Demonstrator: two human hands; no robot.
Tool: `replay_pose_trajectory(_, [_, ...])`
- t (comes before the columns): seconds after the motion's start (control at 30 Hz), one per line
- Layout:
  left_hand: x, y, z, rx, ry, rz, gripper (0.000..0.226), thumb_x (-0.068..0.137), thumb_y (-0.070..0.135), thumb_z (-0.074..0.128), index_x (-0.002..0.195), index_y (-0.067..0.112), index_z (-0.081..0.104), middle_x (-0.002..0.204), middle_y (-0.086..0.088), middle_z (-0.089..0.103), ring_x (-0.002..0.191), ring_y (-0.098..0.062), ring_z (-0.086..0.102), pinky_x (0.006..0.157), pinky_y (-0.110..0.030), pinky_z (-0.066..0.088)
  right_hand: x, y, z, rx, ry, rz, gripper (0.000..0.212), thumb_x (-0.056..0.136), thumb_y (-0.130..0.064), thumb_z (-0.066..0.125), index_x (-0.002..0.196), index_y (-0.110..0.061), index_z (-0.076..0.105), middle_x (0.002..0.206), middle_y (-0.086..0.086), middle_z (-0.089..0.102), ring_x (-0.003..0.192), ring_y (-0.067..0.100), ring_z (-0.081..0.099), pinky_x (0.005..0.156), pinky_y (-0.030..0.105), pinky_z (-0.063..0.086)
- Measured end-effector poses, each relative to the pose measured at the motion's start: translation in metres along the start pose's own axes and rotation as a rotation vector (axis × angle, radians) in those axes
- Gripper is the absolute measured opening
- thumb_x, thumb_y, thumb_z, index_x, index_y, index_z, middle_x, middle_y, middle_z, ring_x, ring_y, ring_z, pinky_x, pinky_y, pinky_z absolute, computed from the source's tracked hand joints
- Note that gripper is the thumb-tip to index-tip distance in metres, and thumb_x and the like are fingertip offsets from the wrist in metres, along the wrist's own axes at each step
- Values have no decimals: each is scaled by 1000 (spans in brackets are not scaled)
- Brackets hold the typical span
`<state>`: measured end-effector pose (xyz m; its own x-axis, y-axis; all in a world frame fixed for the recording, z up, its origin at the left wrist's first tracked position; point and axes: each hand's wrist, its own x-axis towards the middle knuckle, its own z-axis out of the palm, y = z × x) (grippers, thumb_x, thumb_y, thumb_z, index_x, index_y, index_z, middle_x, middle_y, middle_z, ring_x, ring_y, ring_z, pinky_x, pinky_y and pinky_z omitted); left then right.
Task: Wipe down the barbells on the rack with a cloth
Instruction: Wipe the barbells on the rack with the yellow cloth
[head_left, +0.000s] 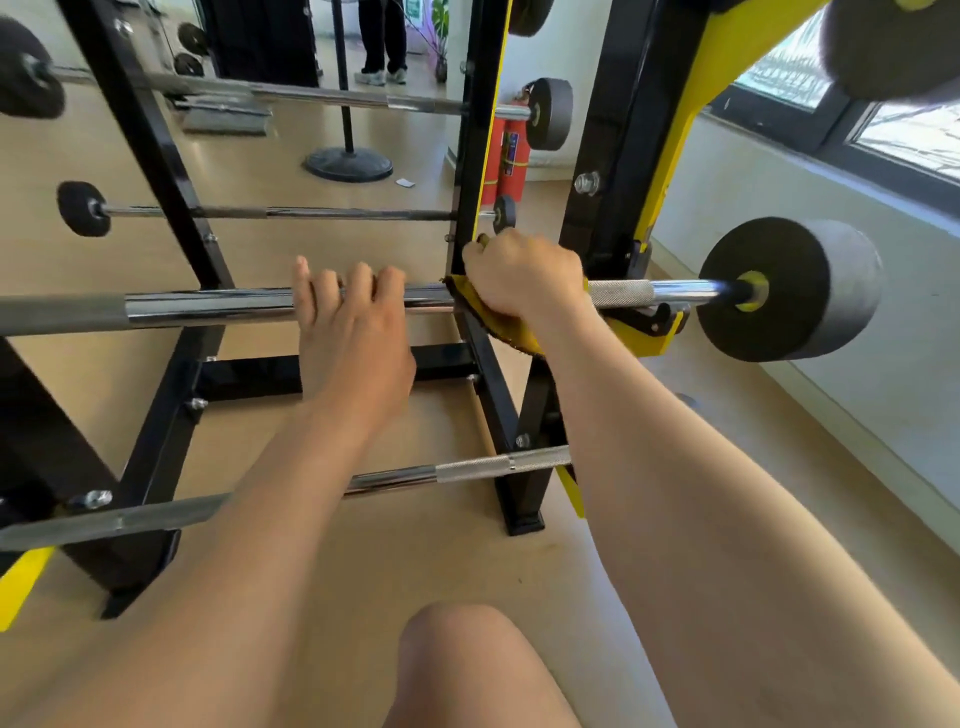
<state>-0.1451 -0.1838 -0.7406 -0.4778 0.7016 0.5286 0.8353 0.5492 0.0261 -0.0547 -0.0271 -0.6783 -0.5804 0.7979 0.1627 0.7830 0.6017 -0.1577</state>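
Observation:
A chrome barbell (208, 306) lies across the black and yellow rack (613, 156) at mid height, with a black weight (789, 288) on its right end. My right hand (524, 275) is closed around a yellow cloth (498, 319) wrapped over this bar beside the rack's right upright. My left hand (353, 317) rests on top of the same bar a little to the left, fingers curled loosely over it. A lower barbell (467, 467) runs beneath my arms. Two more barbells (322, 98) (311, 213) appear further back, seemingly mirrored.
A mirror behind the rack reflects a stand base (348, 163) and a standing person's legs (382, 47). Red fire extinguishers (511, 150) stand behind the upright. A white wall and window (883, 119) run along the right. My bare knee (467, 665) is at the bottom.

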Motion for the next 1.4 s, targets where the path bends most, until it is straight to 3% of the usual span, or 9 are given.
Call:
replay_pose_trajectory(0.1, [2,2,-2,-4,-19,-7,48,85,12,67,130,14,52,120,-14,59,120,-43,50,123,-61,22,-43,8,32,30,471,-220,37,104,-47,34,90,-22,56,78,-3,63,73,23,62,75,37,47])
replay_pose_trajectory(0.33, [0,25,4,-41,93,-105,29,87,20,56,114,10,52,114,-14,57,117,-38,51,123,-64,19,-42,12,47,-121,553,-378,37,105,-46,37,111,-18,60,92,3,66,86,30,61,80,42,43])
replay_pose_trajectory(0.47, [2,32,10,-40,147,-131,21,85,11,50,106,11,49,110,-13,55,113,-37,51,123,-65,18,-19,7,15,-111,283,-293,43,106,-46,32,75,-20,46,66,-4,45,60,21,49,62,36,30])
replay_pose_trajectory(0.6, [0,31,12,-39,158,-140,19,88,5,49,105,12,48,109,-12,53,111,-37,50,123,-63,19,14,-3,-8,-11,-225,-176,39,108,-44,33,97,-15,57,82,1,56,80,23,62,75,39,48])
replay_pose_trajectory(0.73, [-2,20,9,-40,102,-81,29,85,4,55,112,13,48,113,-10,51,112,-36,48,121,-62,23,20,-9,-22,351,-581,109,44,109,-43,39,99,-6,60,62,4,63,43,13,58,45,21,48])
replay_pose_trajectory(0.97, [12,18,-8,27,-23,-60,43,81,28,78,114,15,53,104,-10,60,105,-34,55,96,-48,41,-47,27,44,-133,528,-516,38,105,-49,42,120,-18,60,101,3,66,90,27,62,84,42,44])
replay_pose_trajectory(1.07, [24,18,-9,-13,6,-84,26,88,34,75,101,17,62,90,-6,64,95,-30,59,87,-44,42,-40,35,45,-261,477,-547,44,104,-48,51,136,-18,53,109,8,64,96,30,63,87,44,45])
replay_pose_trajectory(1.23, [24,17,-5,-12,31,-86,18,87,30,75,96,17,66,89,-6,67,95,-30,60,84,-44,41,-25,5,12,-148,295,-329,50,110,-54,25,77,-22,47,66,-2,51,62,21,57,64,36,41])
replay_pose_trajectory(1.4, [17,17,0,-23,123,-87,5,92,22,63,94,18,61,93,-7,67,95,-31,58,86,-45,41,10,-13,-8,-39,-176,-61,40,100,-46,29,104,-16,56,102,8,64,90,27,61,93,45,45])
